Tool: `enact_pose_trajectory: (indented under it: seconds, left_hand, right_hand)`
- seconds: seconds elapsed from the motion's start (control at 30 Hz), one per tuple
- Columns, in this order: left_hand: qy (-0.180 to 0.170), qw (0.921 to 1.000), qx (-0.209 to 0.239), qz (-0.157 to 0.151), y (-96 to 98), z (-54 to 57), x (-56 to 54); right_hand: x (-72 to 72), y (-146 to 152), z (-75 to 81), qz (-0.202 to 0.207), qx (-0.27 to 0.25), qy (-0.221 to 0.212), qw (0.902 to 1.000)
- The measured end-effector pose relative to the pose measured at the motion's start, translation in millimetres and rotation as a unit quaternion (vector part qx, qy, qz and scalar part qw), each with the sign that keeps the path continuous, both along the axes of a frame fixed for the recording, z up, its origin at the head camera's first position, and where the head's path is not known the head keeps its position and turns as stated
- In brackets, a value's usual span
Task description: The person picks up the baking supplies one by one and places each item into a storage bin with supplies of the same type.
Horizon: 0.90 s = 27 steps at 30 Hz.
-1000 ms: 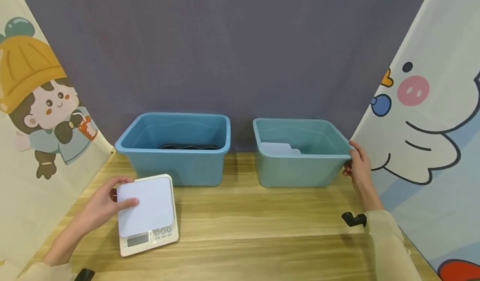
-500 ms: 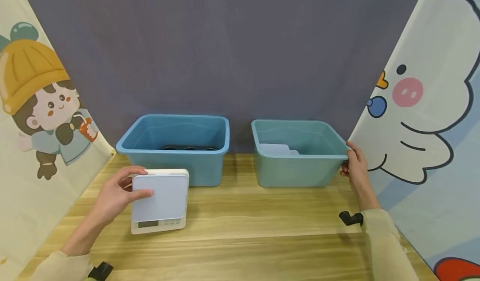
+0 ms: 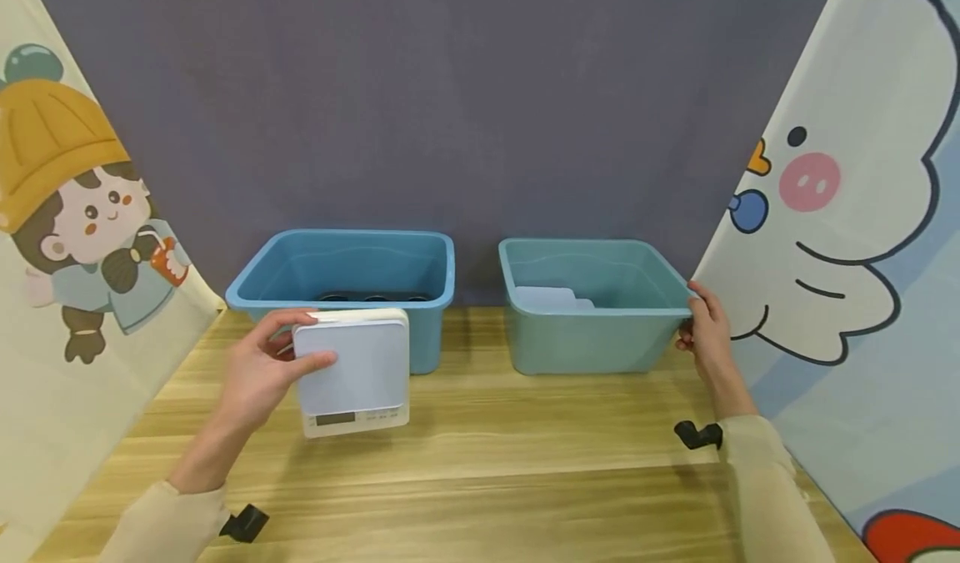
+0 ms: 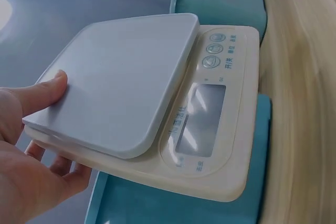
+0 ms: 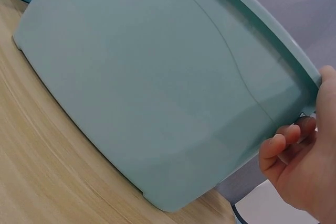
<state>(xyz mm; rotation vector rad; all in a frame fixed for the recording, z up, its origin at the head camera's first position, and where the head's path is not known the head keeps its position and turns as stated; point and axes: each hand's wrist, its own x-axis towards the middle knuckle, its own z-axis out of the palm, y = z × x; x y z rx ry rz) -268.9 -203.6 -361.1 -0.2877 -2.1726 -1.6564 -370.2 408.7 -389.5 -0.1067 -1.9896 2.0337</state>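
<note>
A white digital kitchen scale (image 3: pixel 352 371) is held tilted above the table, in front of the blue bin (image 3: pixel 341 305). My left hand (image 3: pixel 262 371) grips its left edge, thumb on the weighing plate and fingers behind. In the left wrist view the scale's display (image 4: pixel 202 121) and round buttons face the camera. On the right, my right hand (image 3: pixel 711 329) holds the front right corner of the green bin (image 3: pixel 585 342) at its rim. The right wrist view shows curled fingertips (image 5: pixel 273 148) under that rim. Inside the green bin lies a white flat-topped thing (image 3: pixel 545 298), partly hidden by the front wall.
Dark round-topped things (image 3: pixel 375 299) sit low in the blue bin, mostly hidden. Both bins stand at the back of the wooden table (image 3: pixel 480 463), against a grey cloth (image 3: pixel 480 113). Printed cartoon panels flank the table on both sides.
My left hand has carried the scale rightward and up, from low at the left to in front of the blue bin. My right hand stays on the green bin's corner.
</note>
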Motion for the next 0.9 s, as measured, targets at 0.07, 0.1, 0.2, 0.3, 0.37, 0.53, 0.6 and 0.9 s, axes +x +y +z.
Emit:
enact_pose_trajectory:
  seconds: [0.07,0.1,0.2,0.3,0.37,0.53,0.6,0.9]
  left_hand:
    - [0.004,0.9999,-0.001,-0.010,6.0,3.2,-2.0]
    - [0.003,0.9999,-0.001,-0.015,8.7,4.9,-3.3]
    - [0.003,0.9997,-0.002,-0.025,17.0,10.1,-7.7]
    - [0.005,0.9996,0.002,-0.029,25.1,16.5,-12.0]
    - [0.009,0.9992,0.009,-0.039,30.4,20.5,-15.0]
    - [0.017,0.9976,0.021,-0.064,43.5,28.6,-23.3]
    - [0.019,0.9973,0.020,-0.067,49.2,31.3,-26.8]
    - [0.028,0.9947,0.057,-0.081,75.5,40.1,-38.8]
  right_hand:
    - [1.7,-3,1.2,0.003,0.001,-0.001,1.0000]
    - [3.5,-4,2.4,0.003,0.001,-0.001,1.0000]
    - [7.7,-6,5.6,0.004,-0.001,0.001,1.0000]
    - [7.4,-5,5.1,0.000,-0.004,0.002,1.0000]
    - [7.0,-4,4.8,-0.001,-0.004,0.003,1.0000]
    - [6.2,-4,4.4,0.001,-0.004,0.001,1.0000]
    - [5.9,-5,4.1,0.004,-0.004,0.000,1.0000]
    - [4.4,-5,5.3,0.000,-0.007,-0.002,1.0000]
